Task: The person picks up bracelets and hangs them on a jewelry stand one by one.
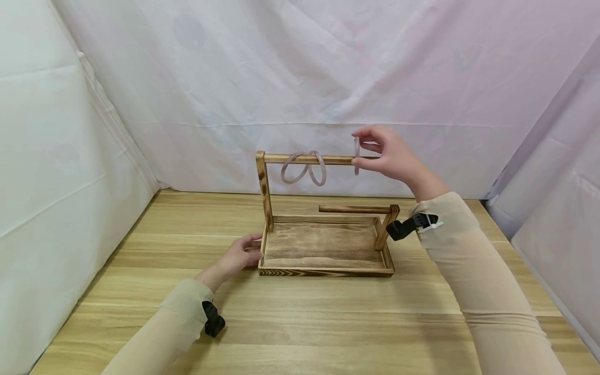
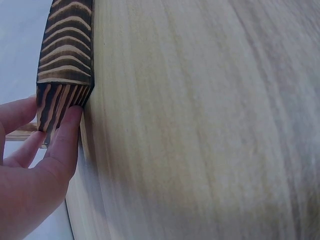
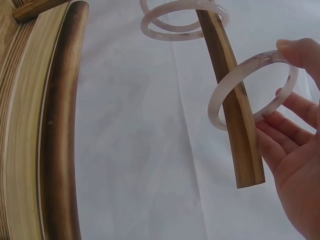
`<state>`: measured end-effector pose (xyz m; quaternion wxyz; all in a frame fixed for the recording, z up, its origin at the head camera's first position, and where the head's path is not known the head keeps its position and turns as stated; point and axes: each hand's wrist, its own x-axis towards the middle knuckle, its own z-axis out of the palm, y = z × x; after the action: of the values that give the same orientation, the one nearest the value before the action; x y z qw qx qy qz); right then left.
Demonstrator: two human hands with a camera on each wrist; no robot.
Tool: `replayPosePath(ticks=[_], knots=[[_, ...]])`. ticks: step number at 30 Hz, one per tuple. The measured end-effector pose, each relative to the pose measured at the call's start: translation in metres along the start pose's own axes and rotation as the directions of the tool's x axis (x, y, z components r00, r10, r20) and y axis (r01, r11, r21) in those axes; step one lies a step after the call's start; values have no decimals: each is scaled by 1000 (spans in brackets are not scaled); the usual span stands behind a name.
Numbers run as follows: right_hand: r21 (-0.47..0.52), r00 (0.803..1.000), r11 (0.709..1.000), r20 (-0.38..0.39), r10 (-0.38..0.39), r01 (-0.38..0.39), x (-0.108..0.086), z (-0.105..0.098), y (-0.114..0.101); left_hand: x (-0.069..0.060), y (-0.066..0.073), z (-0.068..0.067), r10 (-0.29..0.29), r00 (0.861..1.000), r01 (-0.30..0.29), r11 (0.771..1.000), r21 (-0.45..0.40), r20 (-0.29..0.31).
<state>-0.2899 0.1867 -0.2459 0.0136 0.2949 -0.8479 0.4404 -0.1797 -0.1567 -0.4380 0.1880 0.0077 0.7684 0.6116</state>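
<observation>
A pale, translucent bangle (image 3: 235,77) encircles the upper bar (image 3: 242,125) of a wooden display stand, close to its free end. My right hand (image 1: 391,159) pinches this bangle between thumb and fingers. Two similar bangles (image 1: 303,167) hang farther left on that bar, leaning against each other; part of them shows at the top of the right wrist view. Down at the stand's tray (image 1: 328,272), my left hand (image 1: 239,256) touches the left end wall with fairly straight fingers. In the left wrist view the thumb (image 2: 67,132) presses near the tray's corner.
A lower wooden bar (image 1: 353,209) extends leftward from the short right post (image 1: 386,229). The taller post (image 1: 264,190) carries the upper bar. The stand rests on a wood-grain table (image 1: 300,323), with white cloth (image 1: 234,78) behind and at both sides.
</observation>
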Motion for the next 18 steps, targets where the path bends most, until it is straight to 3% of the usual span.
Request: replayPosePath(ticks=[18], knots=[[-59,999,998,54,-6,9,5,9,-7,-1,0,0,7,1000,-7,1000,4,2]])
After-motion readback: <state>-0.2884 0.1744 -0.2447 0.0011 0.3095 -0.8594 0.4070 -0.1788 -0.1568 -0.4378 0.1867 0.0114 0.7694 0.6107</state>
